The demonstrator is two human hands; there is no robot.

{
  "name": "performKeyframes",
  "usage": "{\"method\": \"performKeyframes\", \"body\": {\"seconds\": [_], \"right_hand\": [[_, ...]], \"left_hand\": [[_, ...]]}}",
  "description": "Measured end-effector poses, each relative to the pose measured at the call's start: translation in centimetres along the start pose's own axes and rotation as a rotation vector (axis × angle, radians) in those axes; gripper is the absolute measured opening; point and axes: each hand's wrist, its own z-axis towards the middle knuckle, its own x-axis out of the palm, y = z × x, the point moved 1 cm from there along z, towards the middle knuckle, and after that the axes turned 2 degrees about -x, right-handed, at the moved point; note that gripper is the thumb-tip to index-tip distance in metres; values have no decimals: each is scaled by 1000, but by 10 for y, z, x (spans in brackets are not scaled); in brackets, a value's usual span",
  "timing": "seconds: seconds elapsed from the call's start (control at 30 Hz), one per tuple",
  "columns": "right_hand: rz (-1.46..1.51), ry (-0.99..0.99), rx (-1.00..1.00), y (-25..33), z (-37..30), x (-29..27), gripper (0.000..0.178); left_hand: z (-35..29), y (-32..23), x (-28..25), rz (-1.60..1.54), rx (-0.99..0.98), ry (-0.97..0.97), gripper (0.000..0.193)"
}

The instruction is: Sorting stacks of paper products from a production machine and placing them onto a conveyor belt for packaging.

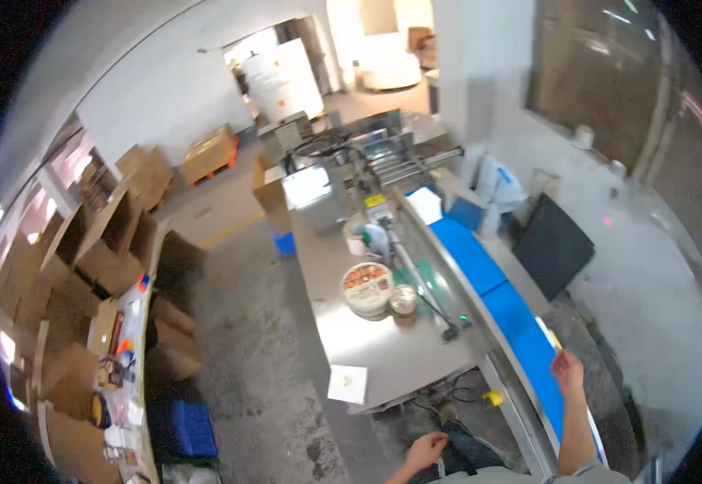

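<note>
My right hand (567,373) is at the right edge of the blue conveyor belt (520,327), its fingers curled together. Just beyond its fingertips shows a thin white-and-yellow piece (552,332); blur hides whether the fingers grip it or only come near it. Lower down, left of the conveyor, my left hand (427,450) hovers in front of my body with fingers curled in and nothing visible in them. A white sheet (425,205) lies at the belt's far end, near the machine (367,157).
A steel table (331,323) left of the belt carries a tape or label roll (367,289), a smaller roll (403,299) and a white card (348,384). Cardboard boxes (109,242) and a blue crate (194,428) stand left. A dark panel (553,246) leans right of the belt.
</note>
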Motion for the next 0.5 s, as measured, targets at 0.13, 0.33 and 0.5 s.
{"method": "performKeyframes", "body": {"seconds": [0.13, 0.33, 0.5], "right_hand": [[63, -129, -63, 22, -109, -79, 15], [-203, -162, -172, 58, -187, -174, 30], [-207, -314, -437, 138, -298, -284, 26]], "left_hand": [[-3, -57, 38, 101, 175, 207, 34], [-6, -118, 157, -259, 58, 637, 32], [-26, -196, 289, -128, 46, 832, 55]]}}
